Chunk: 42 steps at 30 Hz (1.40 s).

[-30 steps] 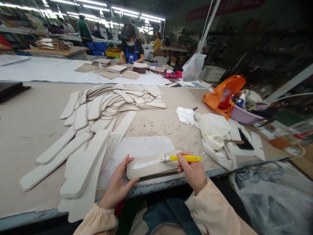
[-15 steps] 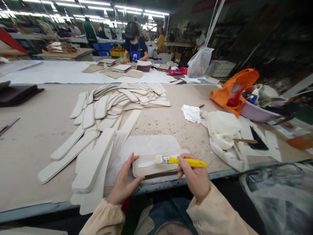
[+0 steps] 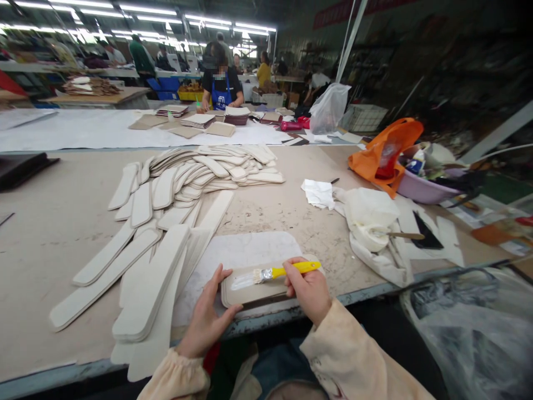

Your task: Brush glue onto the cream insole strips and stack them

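Observation:
My right hand point(image 3: 308, 291) grips the yellow handle of a paintbrush point(image 3: 278, 272). The bristles rest on the top panel of a small stack of beige rounded panels point(image 3: 260, 292) by the table's front edge. A wet, whitish streak shows on that panel's left part. At the stack's left end, my left hand point(image 3: 206, 316) has thumb and fingers spread, touching the corner and the near edge. Under the stack lies a pale rounded sheet point(image 3: 266, 244). Long off-white strips with rounded ends point(image 3: 152, 283) lie close to my left hand.
A heap of similar strips point(image 3: 208, 169) spreads over the table's middle left. To the right are a white cloth-like bundle point(image 3: 368, 214) with a wooden stick, crumpled paper point(image 3: 317, 193), an orange bag point(image 3: 381, 155) and a lilac basin point(image 3: 428, 186). Across the table, a person in a blue apron works.
The brush has shifted a little leftward along the panel with my right hand, and the whitish streak looks broader. My left hand keeps its place at the stack. The view has turned slightly.

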{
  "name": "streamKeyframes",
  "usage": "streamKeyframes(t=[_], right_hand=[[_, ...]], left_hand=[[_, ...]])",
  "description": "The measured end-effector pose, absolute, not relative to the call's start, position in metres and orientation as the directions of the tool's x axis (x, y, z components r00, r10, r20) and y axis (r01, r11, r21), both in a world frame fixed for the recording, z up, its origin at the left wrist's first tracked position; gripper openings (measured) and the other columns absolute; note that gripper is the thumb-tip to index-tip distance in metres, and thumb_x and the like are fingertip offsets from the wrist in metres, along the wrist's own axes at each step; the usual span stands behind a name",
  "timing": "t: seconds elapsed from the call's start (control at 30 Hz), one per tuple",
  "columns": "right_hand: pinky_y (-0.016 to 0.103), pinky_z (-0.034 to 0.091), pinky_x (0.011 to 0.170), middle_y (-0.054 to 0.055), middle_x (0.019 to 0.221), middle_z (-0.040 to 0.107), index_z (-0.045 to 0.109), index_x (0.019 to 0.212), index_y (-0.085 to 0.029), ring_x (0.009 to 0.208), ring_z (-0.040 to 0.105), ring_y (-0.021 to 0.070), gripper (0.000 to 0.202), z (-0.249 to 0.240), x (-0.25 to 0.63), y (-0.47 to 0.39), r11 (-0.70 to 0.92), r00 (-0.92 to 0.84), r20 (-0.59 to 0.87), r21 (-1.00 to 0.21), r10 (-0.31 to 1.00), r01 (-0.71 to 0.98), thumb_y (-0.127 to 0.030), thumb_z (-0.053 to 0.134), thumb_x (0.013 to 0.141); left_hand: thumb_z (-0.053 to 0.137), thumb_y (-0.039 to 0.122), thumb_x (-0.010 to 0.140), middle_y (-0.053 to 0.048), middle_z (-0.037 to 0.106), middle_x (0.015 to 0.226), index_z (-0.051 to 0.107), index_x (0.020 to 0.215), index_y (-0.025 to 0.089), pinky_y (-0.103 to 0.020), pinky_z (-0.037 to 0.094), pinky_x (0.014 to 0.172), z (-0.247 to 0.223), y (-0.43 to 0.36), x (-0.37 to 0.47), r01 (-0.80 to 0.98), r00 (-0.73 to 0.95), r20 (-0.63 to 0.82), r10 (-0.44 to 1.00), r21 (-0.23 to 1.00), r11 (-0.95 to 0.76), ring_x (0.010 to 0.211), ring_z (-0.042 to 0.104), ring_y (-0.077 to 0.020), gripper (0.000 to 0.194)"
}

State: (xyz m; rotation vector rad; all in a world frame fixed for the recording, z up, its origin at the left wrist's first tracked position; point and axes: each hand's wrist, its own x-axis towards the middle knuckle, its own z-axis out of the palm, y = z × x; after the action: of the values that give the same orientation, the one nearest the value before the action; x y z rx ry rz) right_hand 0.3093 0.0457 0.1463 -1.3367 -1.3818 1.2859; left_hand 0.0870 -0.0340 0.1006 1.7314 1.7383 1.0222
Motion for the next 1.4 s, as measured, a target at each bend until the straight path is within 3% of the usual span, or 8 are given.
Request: streamKeyframes(t=[0.37,0.67,0.8,0.9,1.0,1.23,1.4], right_hand=[[0.023,0.044,0.047,-0.002,0.052,0.057,0.058,0.083,-0.017,0.043,0.054,0.0133,0.035,0.145,0.402,0.064,-0.072,0.122,-0.026,-0.916,0.992,0.394,-0.051,0.053,0.080],[0.022,0.043,0.048,-0.002,0.052,0.057,0.060,0.085,-0.016,0.045,0.056,0.0129,0.034,0.158,0.417,0.059,-0.006,0.179,0.123,-0.809,0.976,0.588,-0.048,0.050,0.084],[0.021,0.044,0.045,-0.003,0.055,0.056,0.057,0.087,-0.017,0.043,0.053,0.0111,0.029,0.169,0.390,0.043,0.112,0.155,0.184,-0.916,0.971,0.386,-0.045,0.055,0.082],[0.020,0.043,0.042,-0.003,0.055,0.055,0.054,0.087,-0.017,0.042,0.052,0.0100,0.027,0.168,0.353,0.032,0.070,-0.001,0.071,-0.987,0.998,0.144,-0.044,0.055,0.083],[0.018,0.043,0.042,-0.004,0.054,0.054,0.053,0.087,-0.016,0.040,0.051,0.0090,0.027,0.162,0.315,0.024,-0.022,-0.150,-0.025,-0.999,0.988,0.024,-0.043,0.054,0.084],[0.017,0.041,0.043,-0.004,0.052,0.055,0.054,0.085,-0.016,0.040,0.052,0.0082,0.026,0.144,0.278,0.019,-0.080,-0.288,-0.098,-0.994,0.952,0.073,-0.043,0.051,0.085],[0.017,0.041,0.042,-0.004,0.053,0.054,0.055,0.086,-0.017,0.041,0.052,0.0090,0.025,0.141,0.292,0.022,-0.058,-0.247,-0.088,-0.990,0.965,0.127,-0.042,0.051,0.084]], left_hand=[[0.060,0.036,0.077,-0.007,0.044,0.134,0.014,0.141,0.026,-0.046,0.027,0.109,0.094,-0.033,0.085,0.649,-0.095,0.171,0.981,0.758,-0.070,0.127,0.037,-0.0243,0.080],[0.060,0.037,0.077,-0.007,0.045,0.134,0.014,0.141,0.025,-0.044,0.030,0.108,0.095,-0.032,0.085,0.664,-0.095,0.183,0.978,0.744,-0.074,0.126,0.039,-0.0238,0.080],[0.061,0.035,0.077,-0.007,0.043,0.135,0.015,0.141,0.024,-0.042,0.028,0.109,0.098,-0.034,0.085,0.648,-0.077,0.183,0.980,0.756,-0.091,0.127,0.038,-0.0223,0.080],[0.062,0.034,0.076,-0.007,0.043,0.136,0.014,0.141,0.024,-0.042,0.027,0.110,0.098,-0.034,0.085,0.639,-0.073,0.193,0.978,0.763,-0.103,0.127,0.038,-0.0218,0.082],[0.063,0.034,0.075,-0.008,0.043,0.135,0.013,0.141,0.024,-0.042,0.028,0.109,0.096,-0.034,0.085,0.629,-0.067,0.198,0.978,0.769,-0.113,0.127,0.038,-0.0222,0.083],[0.064,0.033,0.074,-0.009,0.043,0.135,0.014,0.141,0.025,-0.044,0.030,0.107,0.095,-0.034,0.084,0.602,-0.059,0.206,0.977,0.788,-0.130,0.125,0.040,-0.0236,0.084],[0.063,0.033,0.075,-0.008,0.043,0.134,0.014,0.141,0.024,-0.044,0.028,0.108,0.096,-0.034,0.085,0.622,-0.060,0.209,0.976,0.773,-0.127,0.126,0.038,-0.0228,0.082]])
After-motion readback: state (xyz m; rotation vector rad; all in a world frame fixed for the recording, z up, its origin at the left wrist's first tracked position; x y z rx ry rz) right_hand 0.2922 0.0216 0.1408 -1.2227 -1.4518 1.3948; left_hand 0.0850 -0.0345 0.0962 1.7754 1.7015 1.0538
